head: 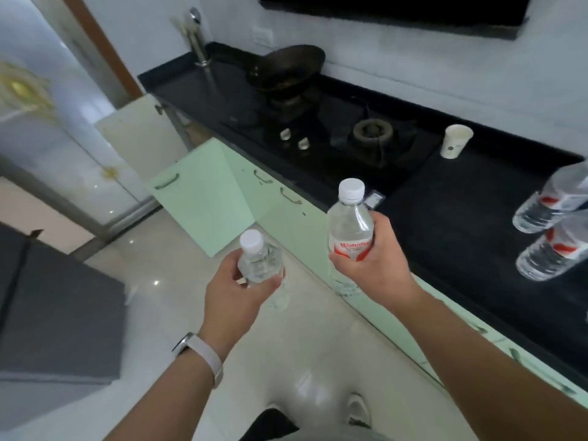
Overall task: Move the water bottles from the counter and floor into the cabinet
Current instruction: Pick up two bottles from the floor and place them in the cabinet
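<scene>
Head camera: my left hand (235, 292) wraps its fingers around one clear plastic white-capped water bottle (261, 265) above the pale floor (178, 313). My right hand (372, 259) grips a red-labelled clear bottle (350, 227) beside the black counter (445, 202), near an open mint-green cabinet door (200, 198).

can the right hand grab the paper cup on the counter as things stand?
Probably not yet. The right hand is already wrapped around a water bottle, so it has no free grip. The path itself looks open: the paper cup stands alone on the counter beyond the stove.
</scene>
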{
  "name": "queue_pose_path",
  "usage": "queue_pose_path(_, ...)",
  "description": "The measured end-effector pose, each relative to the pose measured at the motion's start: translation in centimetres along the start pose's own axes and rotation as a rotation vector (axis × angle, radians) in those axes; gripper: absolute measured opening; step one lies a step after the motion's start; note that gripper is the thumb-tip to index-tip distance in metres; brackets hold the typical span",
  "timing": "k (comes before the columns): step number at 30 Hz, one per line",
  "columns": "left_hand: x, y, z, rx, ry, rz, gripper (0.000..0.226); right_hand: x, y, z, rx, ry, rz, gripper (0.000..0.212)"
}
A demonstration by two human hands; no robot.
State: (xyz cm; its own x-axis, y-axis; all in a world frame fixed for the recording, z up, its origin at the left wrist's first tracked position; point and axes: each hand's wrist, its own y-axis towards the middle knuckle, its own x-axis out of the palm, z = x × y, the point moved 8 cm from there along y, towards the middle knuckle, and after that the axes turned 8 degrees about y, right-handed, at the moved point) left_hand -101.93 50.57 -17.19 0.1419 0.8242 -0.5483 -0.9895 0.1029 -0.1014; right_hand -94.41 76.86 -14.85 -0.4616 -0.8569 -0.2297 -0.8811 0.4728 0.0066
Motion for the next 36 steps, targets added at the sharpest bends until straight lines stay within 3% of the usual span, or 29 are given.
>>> queue_pose_path(6, -5.8, 2.8, -2.3, -0.07, -0.031, 0.167, 0.058, 7.9, 3.9, -1.7, -0.03, -0.002, -0.17, 0.071)
queue_pose_path(12, -11.3, 7.6, -6.1, -0.107, -0.062, 0.235, 0.061, 16.6, 7.7, -3.9, -0.047, -0.051, -0.264, 0.07)
queue_pose_path(26, -28.6, 25.2, -17.7, -0.134, -0.156, 0.272, 0.06, 41.2, 16.7, -11.6, -0.076, -0.14, -0.288, 0.066)
queue_pose_path(36, -34.4, 34.5, -20.9, -0.106, -0.144, 0.28, 0.062, 50.8, 23.6, -13.4, -0.099, -0.142, -0.286, 0.067)
